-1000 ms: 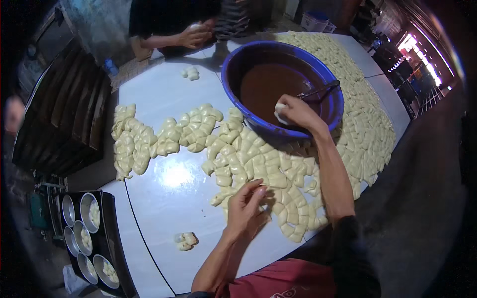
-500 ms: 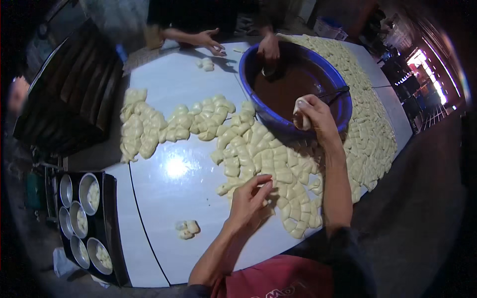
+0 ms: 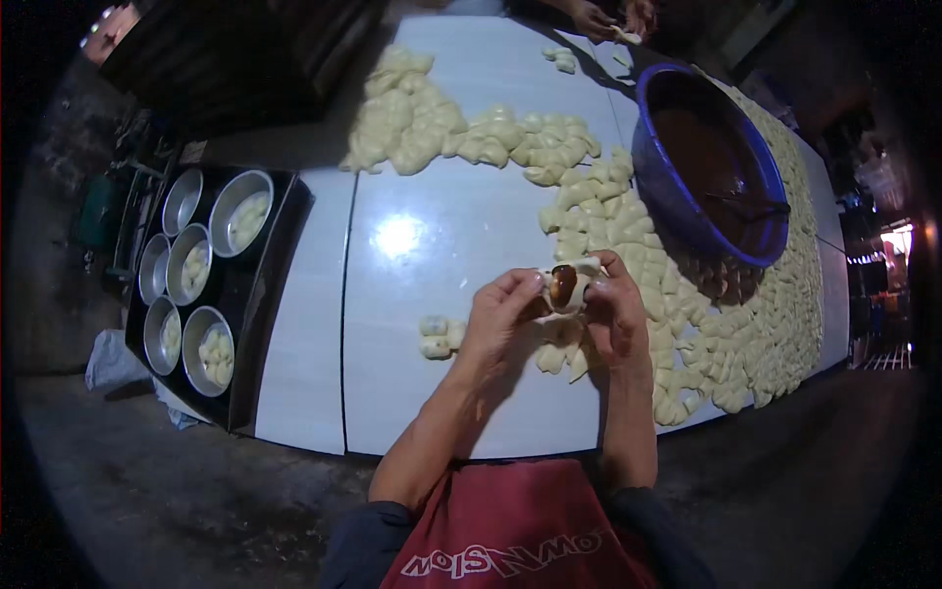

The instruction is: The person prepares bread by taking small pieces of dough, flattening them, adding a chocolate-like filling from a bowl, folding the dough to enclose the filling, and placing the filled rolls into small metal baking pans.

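Note:
Between my two hands is a flat piece of pale dough [image 3: 579, 296] with a shiny dab of brown filling [image 3: 562, 285] on it. My left hand [image 3: 502, 314] pinches its left edge, and my right hand [image 3: 618, 304] grips the right edge. Many cut dough pieces [image 3: 618, 214] lie beyond and to the right on the white table. A small cluster of formed dough pieces [image 3: 438, 336] rests just left of my left wrist. To the far right stands a blue basin [image 3: 659, 187] of brown filling, a dark-handled utensil [image 3: 746, 204] lying in it.
At the left, a black tray [image 3: 257, 329] carries several round metal tins [image 3: 208, 378], some with dough inside. Dark stacked trays [image 3: 235, 59] stand behind it. Across the table [image 3: 294, 393], a co-worker's hands [image 3: 613, 22] hold dough near another small dough cluster [image 3: 560, 59].
My right hand has come from the basin's rim to meet my left hand, and both now hold the dough piece. The co-worker's hand has left the basin. My view has turned.

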Tool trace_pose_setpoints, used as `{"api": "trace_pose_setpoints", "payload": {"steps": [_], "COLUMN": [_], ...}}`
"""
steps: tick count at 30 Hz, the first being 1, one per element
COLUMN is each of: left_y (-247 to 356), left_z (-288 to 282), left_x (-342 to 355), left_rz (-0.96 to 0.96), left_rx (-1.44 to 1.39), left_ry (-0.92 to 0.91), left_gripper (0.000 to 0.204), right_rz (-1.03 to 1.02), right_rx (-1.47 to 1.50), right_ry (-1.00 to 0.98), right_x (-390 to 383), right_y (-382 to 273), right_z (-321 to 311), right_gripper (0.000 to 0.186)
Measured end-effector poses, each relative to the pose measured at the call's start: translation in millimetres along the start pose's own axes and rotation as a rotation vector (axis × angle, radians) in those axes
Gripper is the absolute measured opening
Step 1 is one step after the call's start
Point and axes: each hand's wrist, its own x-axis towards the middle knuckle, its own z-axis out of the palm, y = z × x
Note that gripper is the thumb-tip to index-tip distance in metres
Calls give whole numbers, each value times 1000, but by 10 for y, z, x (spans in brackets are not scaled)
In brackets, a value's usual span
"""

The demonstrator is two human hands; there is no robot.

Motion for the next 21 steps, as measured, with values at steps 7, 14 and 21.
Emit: {"api": "trace_pose_setpoints", "payload": {"steps": [7,14,21], "left_y": [270,577,909], "left_z": [-476,-602,-845], "left_x": [-211,-345,-325], "left_rz": [170,164,27], "left_rx": [315,432,457], "left_ry": [229,189,130], "left_gripper": [27,33,33], "right_rz": [-516,-296,-188], "right_rx": [-1022,-687,-525], "right_ry": [17,57,-212], "right_x": [-120,46,-53], "right_y": [607,829,791], "right_z": [629,821,877], "right_gripper": [43,11,29]}}
